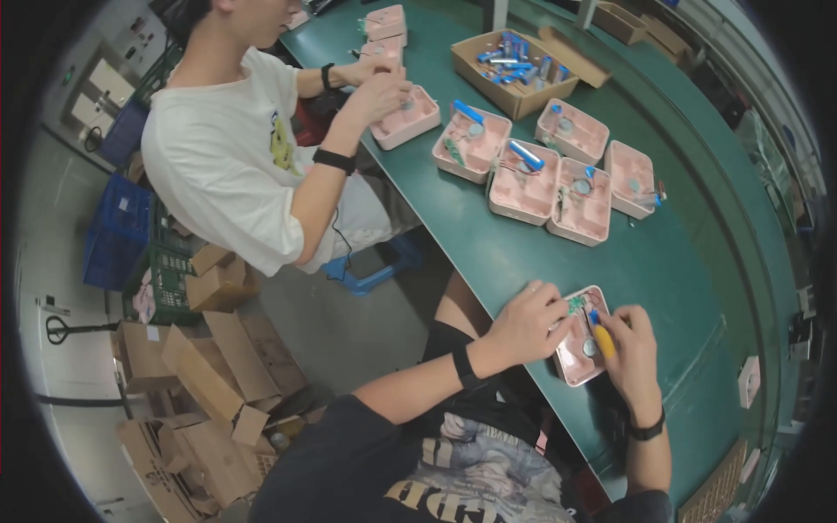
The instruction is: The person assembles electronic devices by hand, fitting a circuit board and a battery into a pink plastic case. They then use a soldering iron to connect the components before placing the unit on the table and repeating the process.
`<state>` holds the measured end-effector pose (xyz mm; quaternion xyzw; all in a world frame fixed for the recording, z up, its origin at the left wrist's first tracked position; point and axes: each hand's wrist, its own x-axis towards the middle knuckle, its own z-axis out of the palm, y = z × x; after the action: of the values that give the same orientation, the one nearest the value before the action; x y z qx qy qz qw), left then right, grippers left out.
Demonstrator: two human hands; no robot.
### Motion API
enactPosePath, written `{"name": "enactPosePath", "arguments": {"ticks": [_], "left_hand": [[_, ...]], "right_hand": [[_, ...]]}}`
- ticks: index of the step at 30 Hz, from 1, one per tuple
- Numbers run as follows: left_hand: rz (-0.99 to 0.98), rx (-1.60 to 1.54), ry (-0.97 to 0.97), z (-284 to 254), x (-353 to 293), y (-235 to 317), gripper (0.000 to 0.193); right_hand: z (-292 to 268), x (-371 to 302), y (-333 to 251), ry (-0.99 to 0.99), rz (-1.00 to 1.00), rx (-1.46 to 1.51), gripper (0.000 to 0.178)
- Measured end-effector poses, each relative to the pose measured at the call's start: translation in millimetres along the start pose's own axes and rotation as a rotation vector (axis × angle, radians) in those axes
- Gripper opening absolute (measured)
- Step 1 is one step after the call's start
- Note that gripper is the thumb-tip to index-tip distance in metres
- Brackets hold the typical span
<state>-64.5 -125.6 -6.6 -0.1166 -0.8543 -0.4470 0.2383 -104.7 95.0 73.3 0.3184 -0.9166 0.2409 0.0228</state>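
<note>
A small pink plastic case [571,367] lies open on the table edge in front of me. Inside it are a green circuit board [576,305], thin wires and a round silvery disc [590,347]. My left hand [534,322] is closed at the case's left side, its fingertips bent in beside the board; what they pinch is hidden. On the right, my right hand [633,349] grips a yellow-handled tool [604,341] whose blue end points down into the case near the board. The tool's exact kind cannot be made out.
Several open pink cases [582,209] with discs, wires and blue cylindrical batteries stand farther along the green table [488,253]. A cardboard box [514,100] of blue batteries is behind them. At left, a co-worker [227,148] handles another case. Cartons [209,375] lie on the floor.
</note>
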Motion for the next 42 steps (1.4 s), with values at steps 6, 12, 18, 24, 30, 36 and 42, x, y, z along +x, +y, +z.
{"name": "enactPosePath", "arguments": {"ticks": [6, 12, 18, 24, 30, 36, 42], "left_hand": [[-0.004, -0.028, -0.024, 2, 4, 2, 0.015], [0.034, -0.006, -0.050, -2, 19, 8, 0.033], [0.024, 0.342, -0.029, -31, 56, 7, 0.054], [0.096, 0.571, -0.154, -23, 76, -16, 0.058], [0.072, 0.550, -0.171, -19, 82, -16, 0.062], [0.031, 0.561, -0.110, -18, 81, -11, 0.053], [0.085, 0.600, -0.140, -25, 73, -2, 0.038]], "right_hand": [[-41, -45, -10, -0.122, -0.347, -0.119, 0.038], [-16, -53, 2, -0.024, -0.378, -0.221, 0.034], [-18, -62, 18, 0.084, -0.290, -0.241, 0.028], [-47, -56, 86, 0.155, -0.141, -0.325, 0.029], [-68, -33, 165, 0.270, 0.007, -0.381, 0.023], [-78, 2, 264, 0.359, 0.363, -0.395, 0.022], [-79, 27, 344, 0.428, 0.438, -0.515, 0.024]]}}
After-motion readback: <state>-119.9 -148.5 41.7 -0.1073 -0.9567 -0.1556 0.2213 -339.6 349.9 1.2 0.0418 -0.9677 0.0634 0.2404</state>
